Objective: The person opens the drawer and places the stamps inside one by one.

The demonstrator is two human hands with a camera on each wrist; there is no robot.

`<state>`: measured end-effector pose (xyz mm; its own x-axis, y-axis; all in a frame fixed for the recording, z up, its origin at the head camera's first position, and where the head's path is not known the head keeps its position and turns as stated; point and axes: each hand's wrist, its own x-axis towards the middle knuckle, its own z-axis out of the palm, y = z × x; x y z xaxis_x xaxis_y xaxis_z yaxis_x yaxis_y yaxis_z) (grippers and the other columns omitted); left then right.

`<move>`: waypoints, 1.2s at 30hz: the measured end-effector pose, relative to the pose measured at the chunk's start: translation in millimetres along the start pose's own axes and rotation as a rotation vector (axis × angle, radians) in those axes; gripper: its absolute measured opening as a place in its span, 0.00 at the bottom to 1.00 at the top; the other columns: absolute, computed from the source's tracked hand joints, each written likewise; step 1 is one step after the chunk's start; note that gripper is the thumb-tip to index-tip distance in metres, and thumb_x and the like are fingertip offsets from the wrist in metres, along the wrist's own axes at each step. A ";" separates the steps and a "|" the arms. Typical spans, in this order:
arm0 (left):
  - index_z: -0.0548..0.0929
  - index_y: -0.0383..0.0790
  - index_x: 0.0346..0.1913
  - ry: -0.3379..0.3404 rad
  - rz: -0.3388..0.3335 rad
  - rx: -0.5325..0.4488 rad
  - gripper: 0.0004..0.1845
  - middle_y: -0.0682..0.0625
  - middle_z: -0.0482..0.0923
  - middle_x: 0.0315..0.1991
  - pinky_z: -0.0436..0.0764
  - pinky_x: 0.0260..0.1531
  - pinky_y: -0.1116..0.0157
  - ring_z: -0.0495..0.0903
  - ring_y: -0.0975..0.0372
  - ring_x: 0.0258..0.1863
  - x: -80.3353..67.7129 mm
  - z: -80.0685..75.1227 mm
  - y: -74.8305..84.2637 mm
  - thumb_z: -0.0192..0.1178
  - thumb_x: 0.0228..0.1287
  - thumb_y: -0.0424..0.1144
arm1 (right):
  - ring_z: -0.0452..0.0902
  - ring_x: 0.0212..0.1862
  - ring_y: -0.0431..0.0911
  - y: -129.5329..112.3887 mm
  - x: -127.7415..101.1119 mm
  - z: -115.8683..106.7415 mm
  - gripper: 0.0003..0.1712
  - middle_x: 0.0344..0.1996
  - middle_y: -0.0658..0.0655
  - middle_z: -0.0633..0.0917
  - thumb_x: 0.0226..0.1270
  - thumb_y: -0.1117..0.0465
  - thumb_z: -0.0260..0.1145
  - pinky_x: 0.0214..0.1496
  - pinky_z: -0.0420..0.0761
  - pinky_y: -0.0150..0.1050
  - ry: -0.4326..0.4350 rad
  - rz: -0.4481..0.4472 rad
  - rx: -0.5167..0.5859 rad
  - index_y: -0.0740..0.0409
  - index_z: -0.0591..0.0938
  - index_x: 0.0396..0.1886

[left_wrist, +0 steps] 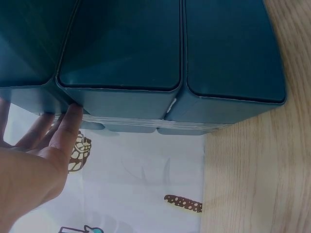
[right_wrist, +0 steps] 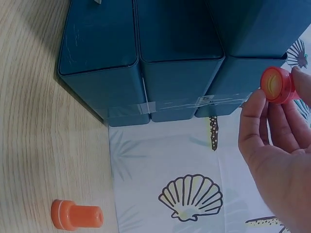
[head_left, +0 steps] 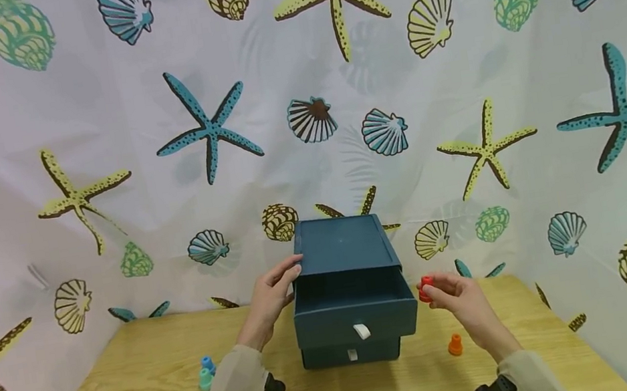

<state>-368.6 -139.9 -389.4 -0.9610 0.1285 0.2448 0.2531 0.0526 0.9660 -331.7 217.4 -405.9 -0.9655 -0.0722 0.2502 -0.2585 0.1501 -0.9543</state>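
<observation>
A dark blue drawer box (head_left: 345, 241) stands in the middle of the table, its top drawer (head_left: 357, 323) pulled out and showing a dark inside. My left hand (head_left: 271, 300) rests its fairly straight fingers against the box's upper left side; the left wrist view shows those fingertips (left_wrist: 73, 114) at the dark blue wall. Right of the open drawer, my right hand (head_left: 460, 302) pinches a small red stamp (right_wrist: 275, 85) between thumb and fingers. Its round, yellowish face with a marking shows in the right wrist view. An orange stamp (head_left: 455, 344) stands on the table below that hand.
On the left of the wooden table (head_left: 134, 378) a blue stamp (head_left: 207, 364) and a mint green stamp (head_left: 205, 380) stand close together. A white pull tab (head_left: 361, 331) hangs from the open drawer's front. Behind hangs a white cloth (head_left: 311, 182) with shells and starfish.
</observation>
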 end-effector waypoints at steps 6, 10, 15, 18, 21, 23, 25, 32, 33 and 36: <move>0.76 0.57 0.65 0.013 -0.007 -0.002 0.24 0.53 0.65 0.72 0.69 0.66 0.44 0.62 0.54 0.73 -0.6 1.1 -1.6 0.57 0.69 0.58 | 0.85 0.41 0.41 -0.3 -0.9 -1.8 0.24 0.41 0.47 0.88 0.68 0.55 0.67 0.47 0.84 0.31 -0.009 -0.023 0.001 0.68 0.80 0.56; 0.76 0.56 0.65 0.011 -0.009 0.003 0.24 0.53 0.65 0.72 0.67 0.67 0.43 0.61 0.54 0.73 0.7 -0.3 0.1 0.56 0.70 0.57 | 0.84 0.41 0.40 -3.0 -0.1 -2.5 0.24 0.41 0.47 0.88 0.69 0.54 0.67 0.47 0.83 0.31 -0.010 -0.046 0.010 0.68 0.79 0.56; 0.75 0.54 0.67 0.006 -0.004 0.002 0.24 0.52 0.63 0.73 0.67 0.67 0.43 0.60 0.53 0.74 1.5 -1.5 3.0 0.55 0.71 0.55 | 0.83 0.42 0.39 -11.8 -0.2 -1.7 0.25 0.41 0.45 0.87 0.69 0.54 0.66 0.48 0.83 0.32 -0.025 -0.064 0.024 0.69 0.79 0.56; 0.74 0.54 0.68 -0.003 -0.012 -0.004 0.24 0.52 0.62 0.74 0.66 0.67 0.43 0.59 0.53 0.74 1.1 -1.5 3.3 0.55 0.72 0.54 | 0.83 0.42 0.39 -15.4 -1.5 -0.5 0.25 0.40 0.44 0.87 0.68 0.55 0.67 0.48 0.83 0.32 -0.027 -0.062 0.031 0.69 0.78 0.57; 0.73 0.51 0.69 -0.018 -0.028 -0.009 0.24 0.50 0.61 0.75 0.66 0.68 0.43 0.58 0.52 0.75 -3.2 0.9 9.2 0.54 0.74 0.51 | 0.83 0.42 0.39 -18.3 -3.4 -0.2 0.26 0.40 0.45 0.87 0.68 0.56 0.67 0.47 0.83 0.31 -0.023 -0.057 0.046 0.71 0.77 0.57; 0.73 0.49 0.69 -0.024 -0.032 -0.010 0.24 0.49 0.61 0.74 0.66 0.68 0.43 0.58 0.51 0.75 -9.8 2.7 17.3 0.53 0.75 0.49 | 0.83 0.42 0.39 -19.2 -3.7 0.3 0.26 0.39 0.45 0.87 0.69 0.57 0.67 0.47 0.83 0.31 -0.022 -0.053 0.057 0.72 0.77 0.58; 0.72 0.49 0.69 -0.023 -0.033 -0.011 0.24 0.49 0.61 0.74 0.66 0.68 0.43 0.58 0.51 0.75 -9.7 2.9 15.8 0.53 0.75 0.49 | 0.83 0.42 0.40 -19.5 -3.5 0.8 0.26 0.39 0.45 0.87 0.68 0.56 0.67 0.47 0.83 0.31 -0.022 -0.046 0.064 0.72 0.77 0.58; 0.74 0.54 0.67 -0.012 -0.010 -0.014 0.25 0.52 0.62 0.74 0.65 0.68 0.42 0.59 0.53 0.74 0.0 0.0 -1.2 0.55 0.71 0.56 | 0.83 0.43 0.41 -22.1 -0.5 5.5 0.25 0.40 0.45 0.87 0.68 0.56 0.67 0.47 0.83 0.32 -0.021 -0.056 0.066 0.70 0.78 0.57; 0.75 0.55 0.67 -0.010 -0.009 -0.011 0.25 0.52 0.63 0.73 0.65 0.68 0.42 0.59 0.53 0.74 -0.4 0.2 -0.8 0.56 0.70 0.56 | 0.83 0.43 0.42 -22.7 -0.3 6.2 0.25 0.40 0.46 0.87 0.68 0.56 0.67 0.47 0.83 0.32 -0.020 -0.058 0.070 0.70 0.78 0.56; 0.75 0.55 0.66 -0.004 -0.005 -0.010 0.25 0.52 0.63 0.73 0.66 0.67 0.42 0.60 0.53 0.74 -0.1 0.3 0.1 0.56 0.70 0.57 | 0.84 0.43 0.42 -25.7 0.8 7.9 0.24 0.41 0.47 0.87 0.69 0.56 0.67 0.47 0.83 0.32 -0.017 -0.060 0.078 0.69 0.78 0.56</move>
<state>-368.4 -139.6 -389.3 -0.9618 0.1324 0.2394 0.2470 0.0434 0.9681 -325.6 205.7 -382.5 -0.9474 -0.0954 0.3056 -0.3125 0.0683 -0.9475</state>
